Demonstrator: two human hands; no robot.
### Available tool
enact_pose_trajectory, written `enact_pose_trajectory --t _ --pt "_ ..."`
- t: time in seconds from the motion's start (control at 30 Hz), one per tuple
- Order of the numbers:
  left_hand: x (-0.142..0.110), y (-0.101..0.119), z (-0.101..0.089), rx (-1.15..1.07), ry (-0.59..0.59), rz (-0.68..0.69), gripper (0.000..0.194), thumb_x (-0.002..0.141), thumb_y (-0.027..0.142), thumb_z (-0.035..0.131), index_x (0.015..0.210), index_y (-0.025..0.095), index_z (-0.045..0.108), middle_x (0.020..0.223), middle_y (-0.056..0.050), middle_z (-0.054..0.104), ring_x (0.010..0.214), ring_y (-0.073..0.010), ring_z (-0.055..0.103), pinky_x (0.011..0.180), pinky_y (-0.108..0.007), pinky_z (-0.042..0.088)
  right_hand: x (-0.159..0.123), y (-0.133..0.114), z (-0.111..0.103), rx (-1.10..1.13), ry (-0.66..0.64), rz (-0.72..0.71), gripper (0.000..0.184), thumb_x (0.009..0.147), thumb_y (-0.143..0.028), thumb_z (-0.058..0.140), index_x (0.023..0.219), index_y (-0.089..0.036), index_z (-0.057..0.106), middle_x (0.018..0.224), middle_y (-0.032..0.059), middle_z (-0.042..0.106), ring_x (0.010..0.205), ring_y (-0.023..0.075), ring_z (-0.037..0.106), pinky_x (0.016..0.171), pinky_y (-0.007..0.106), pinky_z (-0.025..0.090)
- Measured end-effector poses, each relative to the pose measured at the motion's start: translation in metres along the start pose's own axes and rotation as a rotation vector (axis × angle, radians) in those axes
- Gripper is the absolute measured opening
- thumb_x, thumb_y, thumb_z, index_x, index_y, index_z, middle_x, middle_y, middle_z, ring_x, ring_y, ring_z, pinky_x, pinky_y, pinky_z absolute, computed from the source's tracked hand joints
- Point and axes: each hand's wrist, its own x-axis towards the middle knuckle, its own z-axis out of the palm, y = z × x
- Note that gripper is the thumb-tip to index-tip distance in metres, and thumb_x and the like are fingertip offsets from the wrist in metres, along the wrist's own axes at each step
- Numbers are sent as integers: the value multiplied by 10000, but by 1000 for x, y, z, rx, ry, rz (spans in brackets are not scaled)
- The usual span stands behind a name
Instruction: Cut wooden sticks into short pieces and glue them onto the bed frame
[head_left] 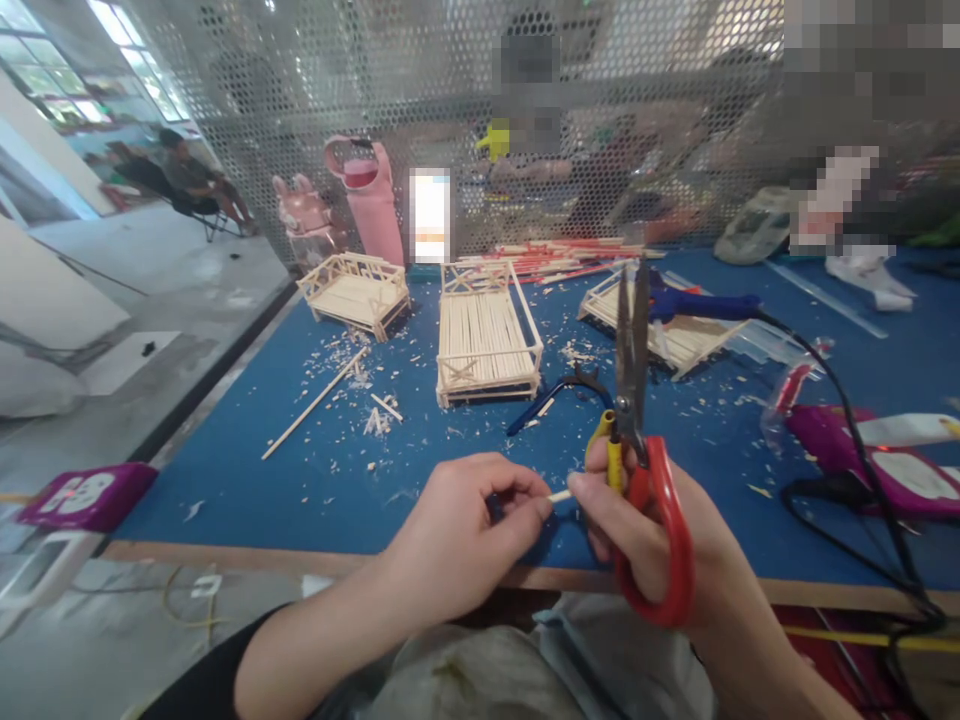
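Note:
My left hand (480, 515) pinches one end of a short pale wooden stick (559, 496) above the table's front edge. Thumb and fingers of my right hand (645, 530) meet the stick's other end. That same hand also keeps hold of red-handled scissors (631, 370), their blades pointing up and away from me. Yellow pieces (613, 462) show beside its fingers; what they are is unclear. Just beyond lie blue-handled pliers (536, 405). A small bed frame made of sticks (487, 330) stands farther back in the middle.
Another stick-built piece (358, 295) stands left, a third (690, 345) right under a blue glue gun (705, 302). Loose sticks (555, 258) pile before the perforated screen (420, 90). A long stick (315, 405) and shavings litter the blue table. A black cable (847, 400) runs along the right.

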Motion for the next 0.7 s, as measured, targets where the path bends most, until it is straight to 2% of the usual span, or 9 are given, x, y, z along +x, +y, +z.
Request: enact_pose_trajectory --t 0.13,0.23,0.3,0.37,0.43,0.57,0.7 --pt "-4 -9 10 -218 48 -20 106 791 220 613 826 178 705 770 -19 642 706 -132 574 613 -225 430 4 0 6 133 -52 52 297 657 -349 706 742 -231 446 443 -98 444 367 74 390 374 210 315" --pt "-4 -16 20 -592 75 -11 230 722 243 716 951 217 711 852 -23 623 708 -143 613 639 -256 478 6 3 11 370 -151 101 380 638 -424 718 754 -232 411 489 -84 499 361 79 425 357 211 331" --pt "-4 -18 29 -836 84 -5 208 715 243 729 923 234 726 844 -10 582 621 -120 615 619 -270 500 6 4 15 460 -177 131 429 606 -458 736 754 -230 404 507 -74 525 355 84 448 356 217 351" --pt "-4 -19 39 -971 126 0 111 737 254 712 836 214 742 829 -3 538 553 -87 591 591 -262 505 4 3 19 498 -118 150 438 592 -458 743 761 -229 410 507 -76 528 357 82 456 368 216 364" --pt "-4 -20 48 -1031 168 15 94 748 271 705 801 205 746 849 -2 513 544 -65 568 568 -240 493 1 1 23 508 -57 157 421 591 -448 736 763 -232 419 503 -76 523 364 84 455 376 219 367" --pt "-2 -22 59 -1112 213 -1 107 770 285 689 851 233 735 908 7 506 541 -33 525 518 -198 442 -2 -3 29 442 -30 130 355 609 -466 701 720 -245 447 502 -58 507 383 108 454 407 264 386" --pt "2 -18 56 -1081 223 -89 168 804 325 646 758 165 665 765 12 540 543 -51 493 531 -195 417 -5 1 29 379 -31 131 333 685 -499 658 694 -252 435 548 -54 465 401 108 423 398 269 367"
